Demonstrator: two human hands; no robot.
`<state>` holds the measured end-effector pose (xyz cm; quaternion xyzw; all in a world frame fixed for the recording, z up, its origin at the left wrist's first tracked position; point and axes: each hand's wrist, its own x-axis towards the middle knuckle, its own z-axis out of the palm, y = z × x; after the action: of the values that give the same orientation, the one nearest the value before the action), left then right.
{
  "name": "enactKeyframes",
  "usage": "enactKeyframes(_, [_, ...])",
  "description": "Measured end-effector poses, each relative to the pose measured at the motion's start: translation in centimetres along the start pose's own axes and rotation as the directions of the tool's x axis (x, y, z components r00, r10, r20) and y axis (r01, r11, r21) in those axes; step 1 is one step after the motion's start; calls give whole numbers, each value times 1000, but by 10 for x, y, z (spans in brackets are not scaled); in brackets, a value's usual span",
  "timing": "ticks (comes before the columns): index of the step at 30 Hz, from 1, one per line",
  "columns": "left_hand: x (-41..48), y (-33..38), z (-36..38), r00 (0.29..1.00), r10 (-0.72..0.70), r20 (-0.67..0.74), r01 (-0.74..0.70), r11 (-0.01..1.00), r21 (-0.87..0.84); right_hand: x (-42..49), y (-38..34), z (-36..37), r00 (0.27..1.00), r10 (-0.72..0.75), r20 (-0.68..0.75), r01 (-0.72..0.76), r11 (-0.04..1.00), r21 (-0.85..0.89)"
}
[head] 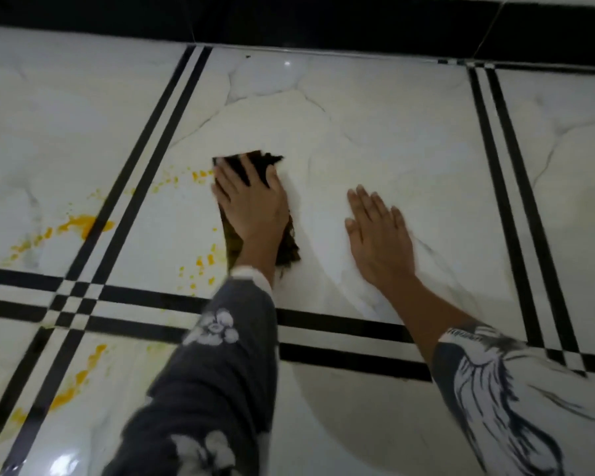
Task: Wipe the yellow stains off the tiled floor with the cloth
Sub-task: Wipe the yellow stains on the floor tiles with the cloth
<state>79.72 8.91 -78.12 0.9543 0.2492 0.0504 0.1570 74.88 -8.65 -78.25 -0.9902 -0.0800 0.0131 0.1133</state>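
A dark brown cloth lies flat on the white marble-look tiled floor. My left hand presses down on the cloth with its fingers spread, and the cloth shows beyond the fingertips and beside the wrist. My right hand rests flat on the bare tile to the right, fingers together, holding nothing. Small yellow spots lie just left of the cloth, with more below it. On the tile to the left sits a larger yellow stain, and further yellow smears mark the lower-left tile.
Double black stripes run between the tiles and cross at the lower left. A black skirting band runs along the wall at the top. My patterned sleeves fill the lower middle and right.
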Motion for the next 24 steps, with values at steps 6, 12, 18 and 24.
enactKeyframes(6, [-23,41,8,902,404,154,-410,912,4,0,1,-1,1000,6,1,-6,1000,-20])
enactKeyframes(12, [45,-34,-10,977,201,73,-204,978,37,2,0,-1,1000,11,24,-11,1000,15])
enactKeyframes(18, [-35,19,4,920,374,122,-381,924,40,0,2,-4,1000,8,20,-8,1000,-17])
enactKeyframes(24, [35,-46,-17,987,146,64,-148,988,37,2,1,-1,1000,10,12,-10,1000,-11])
